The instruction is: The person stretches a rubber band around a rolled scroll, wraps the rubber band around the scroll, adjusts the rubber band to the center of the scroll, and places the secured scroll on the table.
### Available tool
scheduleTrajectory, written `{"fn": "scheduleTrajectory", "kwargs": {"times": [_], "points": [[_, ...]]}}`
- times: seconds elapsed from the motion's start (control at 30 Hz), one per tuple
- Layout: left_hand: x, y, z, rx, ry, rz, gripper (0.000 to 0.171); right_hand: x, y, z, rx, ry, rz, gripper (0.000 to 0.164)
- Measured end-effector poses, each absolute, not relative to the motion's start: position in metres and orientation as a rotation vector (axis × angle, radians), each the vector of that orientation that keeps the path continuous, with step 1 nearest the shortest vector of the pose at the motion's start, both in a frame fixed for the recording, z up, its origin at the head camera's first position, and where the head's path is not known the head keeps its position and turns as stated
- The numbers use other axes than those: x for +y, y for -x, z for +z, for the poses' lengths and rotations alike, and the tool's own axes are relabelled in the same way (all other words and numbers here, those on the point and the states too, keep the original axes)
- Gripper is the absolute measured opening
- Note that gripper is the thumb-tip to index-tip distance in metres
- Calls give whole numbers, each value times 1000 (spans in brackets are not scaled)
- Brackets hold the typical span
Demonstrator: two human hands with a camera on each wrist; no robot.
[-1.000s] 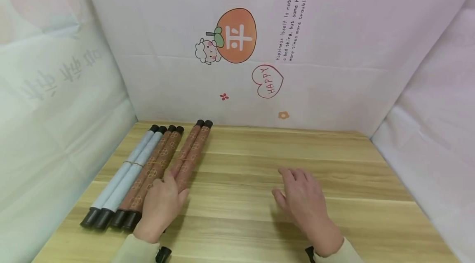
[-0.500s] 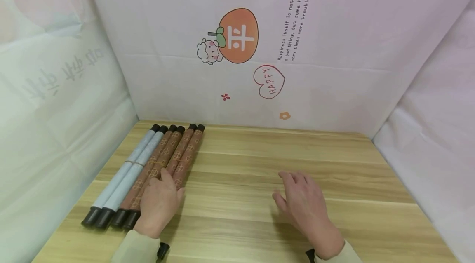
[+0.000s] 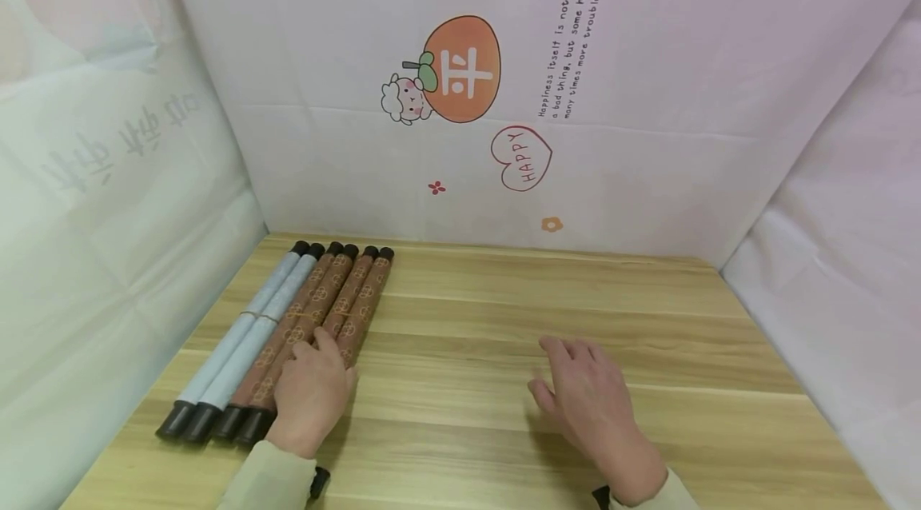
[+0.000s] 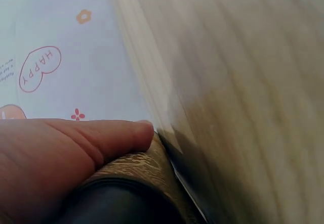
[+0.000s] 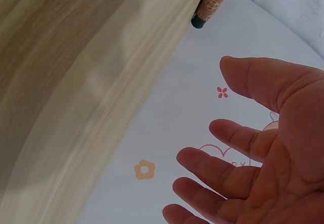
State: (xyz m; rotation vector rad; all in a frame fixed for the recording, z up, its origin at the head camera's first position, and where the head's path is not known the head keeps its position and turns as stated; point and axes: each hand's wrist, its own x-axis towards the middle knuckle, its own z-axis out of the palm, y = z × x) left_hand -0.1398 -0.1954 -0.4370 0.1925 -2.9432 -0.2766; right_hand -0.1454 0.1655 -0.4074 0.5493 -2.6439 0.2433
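At the left of the table, in the head view, my left hand [image 3: 312, 392] grips the right-hand brown scroll [image 3: 365, 298], rolled from both ends into a double roll with black end caps. The thumb [image 4: 121, 135] lies along the scroll's side in the left wrist view; the other fingertips are partly hidden. This scroll lies against another brown patterned scroll [image 3: 305, 318], and beyond that is a pale blue scroll [image 3: 248, 334]. Thin string is tied round the rolls. My right hand [image 3: 586, 390] hovers over the table with relaxed, spread fingers, holding nothing.
The wood-grain table [image 3: 468, 430] ends at a white printed cloth [image 3: 324, 166] at the back. White cloth sides [image 3: 122, 238] rise at left and right.
The right-hand brown scroll has moved left in my left hand to lie beside the other brown one, then slid slightly towards me. My right hand has barely moved.
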Motion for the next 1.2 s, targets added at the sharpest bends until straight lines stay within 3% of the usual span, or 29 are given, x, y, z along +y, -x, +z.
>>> {"fn": "scheduleTrajectory", "kwargs": {"times": [0.47, 0.77, 1.2], "points": [[-183, 139, -431, -3057, -220, -208, 85, 169, 140, -409, -2800, -475, 280, 51], [-181, 134, -428, -3006, -168, -143, 52, 170, 139, -411, -2802, -475, 266, 54], [-182, 129, -428, -2944, -168, -80, 50, 173, 141, -413, -2838, -471, 221, 57]]}}
